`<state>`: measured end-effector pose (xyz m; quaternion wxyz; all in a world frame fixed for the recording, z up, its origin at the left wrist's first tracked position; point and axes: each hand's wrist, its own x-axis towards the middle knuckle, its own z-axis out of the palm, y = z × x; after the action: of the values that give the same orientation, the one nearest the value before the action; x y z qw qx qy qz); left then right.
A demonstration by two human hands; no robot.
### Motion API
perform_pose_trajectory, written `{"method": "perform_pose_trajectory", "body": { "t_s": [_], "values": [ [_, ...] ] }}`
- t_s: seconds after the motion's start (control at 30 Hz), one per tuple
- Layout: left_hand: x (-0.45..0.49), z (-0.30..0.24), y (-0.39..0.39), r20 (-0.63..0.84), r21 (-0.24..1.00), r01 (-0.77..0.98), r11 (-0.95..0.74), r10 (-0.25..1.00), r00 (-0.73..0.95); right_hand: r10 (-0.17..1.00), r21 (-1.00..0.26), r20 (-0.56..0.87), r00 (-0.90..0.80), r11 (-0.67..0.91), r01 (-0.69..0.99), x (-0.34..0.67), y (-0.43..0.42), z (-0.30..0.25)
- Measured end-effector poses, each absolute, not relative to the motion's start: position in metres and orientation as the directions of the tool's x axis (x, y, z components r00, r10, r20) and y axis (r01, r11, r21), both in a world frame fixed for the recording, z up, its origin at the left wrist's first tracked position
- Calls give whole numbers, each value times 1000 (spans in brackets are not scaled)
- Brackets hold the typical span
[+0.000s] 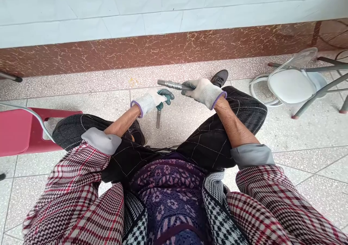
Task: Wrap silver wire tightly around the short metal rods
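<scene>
In my right hand (203, 90), gloved in white knit with grey-coated fingers, is a grey metal rod (162, 82). It points left, nearly level, with shiny wire (174, 85) wound round its middle. My left hand (156, 99) wears a similar glove with green-coated fingers and purple cuff. Its fingers are curled just left of and below the rod's tip, apart from it; anything pinched in them is too small to make out. Below these fingers shows a second grey metal piece (158, 119), upper end hidden; I cannot tell whether the hand touches it.
A red plastic stool (16, 131) stands at the left, a pale tube (40, 120) across it. On the right are a white-seated chair (292, 86) and grey metal legs (317, 96). A tiled wall with a brown marbled base (152, 53) runs ahead of my knees and shoes.
</scene>
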<state>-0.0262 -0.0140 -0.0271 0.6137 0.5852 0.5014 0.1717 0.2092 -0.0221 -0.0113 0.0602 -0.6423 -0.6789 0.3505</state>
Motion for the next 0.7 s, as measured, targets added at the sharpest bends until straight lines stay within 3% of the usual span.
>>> {"method": "perform_pose_trajectory", "body": {
  "t_s": [0.17, 0.3, 0.5, 0.7],
  "values": [
    [-21, -28, -11, -458, 882, 340, 327, 766, 451, 928, -845, -348, -130, -251, 472, 204, -32, 3],
    [-25, -20, -12, -436, 889, 354, 291, 773, 461, 931, -923, -312, -189, -249, 293, 204, -35, -1],
    [-25, -3, -13, -321, 941, 253, 226, 830, 455, 887, -924, -352, -298, -280, 259, 197, -37, 0],
    [-18, -11, -8, -331, 936, 51, 349, 820, 468, 882, -916, -346, -318, -245, 318, 191, -40, 7]
  ]
}}
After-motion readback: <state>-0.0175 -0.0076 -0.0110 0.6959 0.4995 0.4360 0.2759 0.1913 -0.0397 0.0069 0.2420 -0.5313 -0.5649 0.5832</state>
